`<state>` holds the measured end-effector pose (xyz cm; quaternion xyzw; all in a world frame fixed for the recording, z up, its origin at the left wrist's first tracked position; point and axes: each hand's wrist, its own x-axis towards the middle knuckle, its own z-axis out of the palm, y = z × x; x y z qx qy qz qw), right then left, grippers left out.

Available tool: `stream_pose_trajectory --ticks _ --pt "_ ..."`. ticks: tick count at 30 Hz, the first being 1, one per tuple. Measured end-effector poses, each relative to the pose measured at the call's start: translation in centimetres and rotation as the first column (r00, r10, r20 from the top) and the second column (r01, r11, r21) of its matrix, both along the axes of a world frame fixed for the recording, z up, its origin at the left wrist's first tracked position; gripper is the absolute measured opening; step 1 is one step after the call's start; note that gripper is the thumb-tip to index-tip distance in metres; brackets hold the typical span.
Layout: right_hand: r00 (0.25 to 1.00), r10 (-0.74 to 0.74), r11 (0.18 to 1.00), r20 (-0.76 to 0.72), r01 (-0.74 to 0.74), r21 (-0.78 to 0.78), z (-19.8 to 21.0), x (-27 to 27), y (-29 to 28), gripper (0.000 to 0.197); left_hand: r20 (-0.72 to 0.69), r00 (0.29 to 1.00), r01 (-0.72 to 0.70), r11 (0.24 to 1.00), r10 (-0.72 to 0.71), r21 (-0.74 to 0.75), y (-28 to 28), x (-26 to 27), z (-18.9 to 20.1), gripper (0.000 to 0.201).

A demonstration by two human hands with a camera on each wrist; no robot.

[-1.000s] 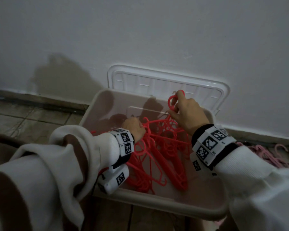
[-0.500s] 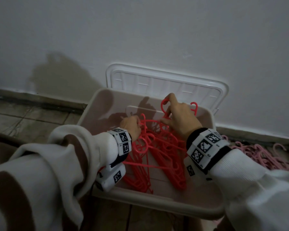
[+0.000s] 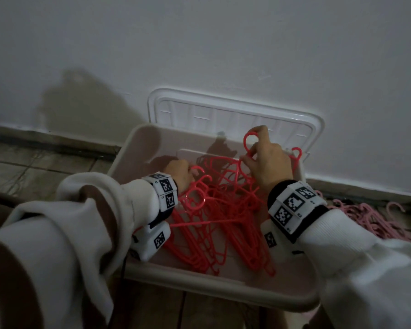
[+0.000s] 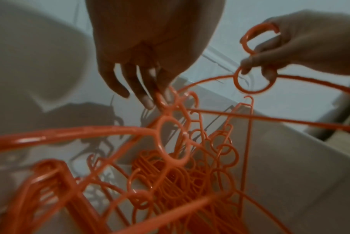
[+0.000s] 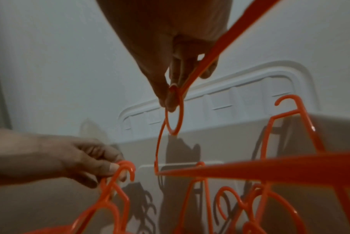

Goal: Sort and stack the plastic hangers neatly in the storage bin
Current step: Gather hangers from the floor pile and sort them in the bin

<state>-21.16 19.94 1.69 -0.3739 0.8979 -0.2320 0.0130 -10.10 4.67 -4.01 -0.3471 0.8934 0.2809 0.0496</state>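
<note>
Two hands in one storage bin [image 3: 223, 294], left hand [image 3: 179, 173] and right hand [image 3: 268, 162] fingers each pinching a red hanger hook.

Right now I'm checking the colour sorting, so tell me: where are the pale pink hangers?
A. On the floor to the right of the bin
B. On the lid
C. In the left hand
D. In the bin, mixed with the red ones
A: the head view shows the pale pink hangers lying on the floor to the right of the bin, while only red hangers lie inside it.
</note>
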Motion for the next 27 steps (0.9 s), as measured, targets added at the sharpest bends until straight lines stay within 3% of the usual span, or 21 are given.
stream_pose_trajectory --ticks 4,8,13,17,20,23,25,27 --pt "0.994 -0.076 0.987 0.073 0.086 -0.139 0.5 -0.7 0.0 0.048 -0.166 0.981 0.125 0.980 -0.100 0.154 0.4 0.3 0.5 0.017" --pt "0.970 -0.041 0.967 0.240 0.099 -0.234 0.4 -1.0 0.1 0.059 -0.296 0.954 0.133 0.949 -0.045 0.284 0.2 0.6 0.8 0.015" --pt "0.861 -0.041 0.864 0.507 0.286 -0.415 0.1 -1.3 0.4 0.051 -0.348 0.937 0.129 0.954 -0.028 0.271 0.0 0.4 1.4 0.014" --pt "0.728 -0.009 0.905 0.686 0.298 -0.305 -0.9 -1.1 0.3 0.041 -0.229 0.969 0.138 0.969 -0.090 0.204 0.6 0.6 1.3 0.016" --pt "0.639 0.034 0.987 0.768 0.099 -0.127 -1.8 -0.6 0.3 0.034 -0.226 0.971 0.139 0.958 -0.082 0.250 1.1 0.7 0.8 0.012" --pt "0.732 0.123 0.989 0.670 -0.143 -0.026 -2.5 -0.1 0.1 0.023 -0.212 0.968 0.192 0.945 -0.137 0.264 1.3 0.7 0.7 0.016" --pt "0.833 0.137 0.987 0.536 -0.159 -0.006 -2.9 0.0 0.1 0.027 -0.175 0.964 0.241 0.939 -0.202 0.244 1.2 0.6 1.0 0.015" --pt "0.841 0.121 0.993 0.527 -0.104 -0.061 -3.4 -0.3 0.2 0.035 -0.141 0.959 0.270 0.942 -0.245 0.199 1.2 0.6 1.1 0.013"
